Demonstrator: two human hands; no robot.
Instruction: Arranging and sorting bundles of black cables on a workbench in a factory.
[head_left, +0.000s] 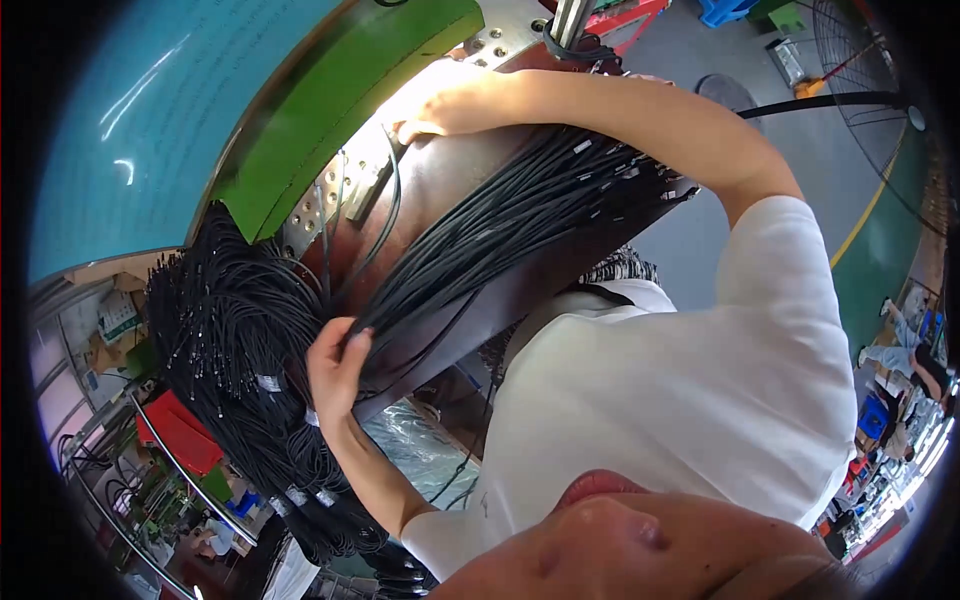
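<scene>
A long bundle of black cables (500, 225) lies across the brown worktop (450, 160) in front of me. At its left end my left hand (337, 370) is closed, thumb and fingers pinching black cable; how many strands it holds is hard to make out. My right hand (445, 100) reaches under the edge of the green panel (340, 110) into bright light. Its fingers are bent down beside a metal bar (370, 192), and glare hides what they hold. From near those fingers a thin loose cable (396, 185) curves back toward my left hand.
A thick heap of coiled black cables (235, 320) hangs at the left. Behind the green panel stands a blue board (150, 130). A metal plate with holes (335, 185) runs below the panel. A fan guard (850, 80) and a round stool (725, 92) are at the right.
</scene>
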